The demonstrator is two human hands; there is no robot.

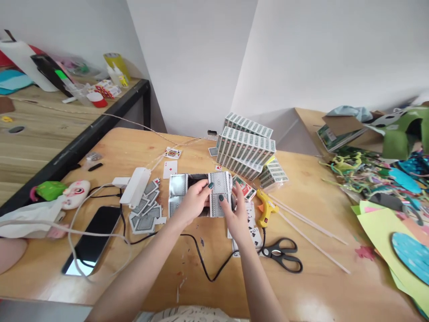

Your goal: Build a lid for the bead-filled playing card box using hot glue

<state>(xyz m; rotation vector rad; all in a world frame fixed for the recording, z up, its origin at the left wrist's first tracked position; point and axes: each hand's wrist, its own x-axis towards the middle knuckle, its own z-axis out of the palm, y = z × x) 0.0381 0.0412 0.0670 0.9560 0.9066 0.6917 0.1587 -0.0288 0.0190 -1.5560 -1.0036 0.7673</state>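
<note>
Over the middle of the table I hold a piece made of joined playing cards [219,194], their patterned grey backs facing up. Its left part [177,190] shines in the light, and a dark gap lies between the two parts. My left hand [197,199] pinches the piece near that gap, thumb on top. My right hand [236,201] grips its right edge, thumb on the card face and fingers behind. Loose playing cards [147,217] lie in a pile to the left. More face-up cards [254,237] lie partly under my right hand.
A yellow glue gun [267,208], white glue sticks [311,221] and black scissors [283,255] lie to the right. Stacked card boxes [246,143] stand behind. On the left are a phone [94,239], a power strip [136,185] and cables. Coloured paper [382,232] covers the right end.
</note>
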